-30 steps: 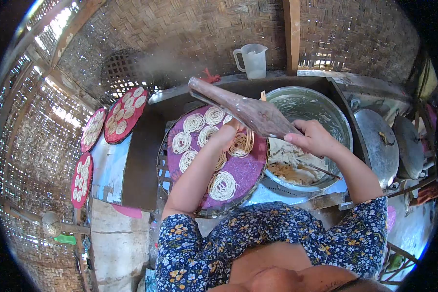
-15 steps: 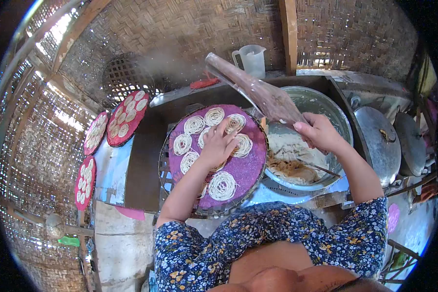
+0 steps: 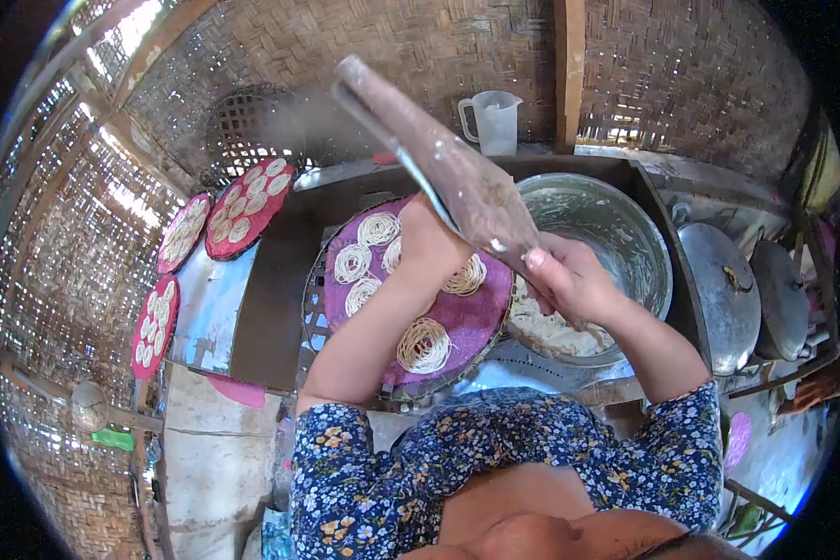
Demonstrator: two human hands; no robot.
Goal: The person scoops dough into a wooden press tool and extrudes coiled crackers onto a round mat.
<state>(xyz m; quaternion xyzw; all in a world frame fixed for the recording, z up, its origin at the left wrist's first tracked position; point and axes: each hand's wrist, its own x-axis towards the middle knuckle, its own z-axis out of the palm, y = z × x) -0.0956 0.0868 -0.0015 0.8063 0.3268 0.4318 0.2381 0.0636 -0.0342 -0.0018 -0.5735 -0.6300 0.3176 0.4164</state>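
Observation:
A long brown wooden tool [image 3: 448,177] slants up and left across the view. Its lower right end is in my right hand [image 3: 574,280], which wraps round it above the near side of a big metal basin [image 3: 649,252] with pale dough [image 3: 560,331]. My left hand [image 3: 429,233] is raised under the tool, over the round purple tray [image 3: 471,322]; its fingers are hidden behind the wood. Coils of pale noodle-like strands [image 3: 378,229] lie on the tray, and a browner coil [image 3: 424,345] sits near its front.
Red trays [image 3: 249,207] of pale coils stand at the left. A translucent jug [image 3: 495,123] stands on the ledge at the back, beside a wooden post [image 3: 569,75]. Large metal lids [image 3: 721,289] lean at the right, and a dark trough edge [image 3: 285,280] runs round the tray and basin.
My left hand has risen from the coils to the tool. The tool has swung left and more upright in my right hand. The front coil now looks browner, with tan strands on it.

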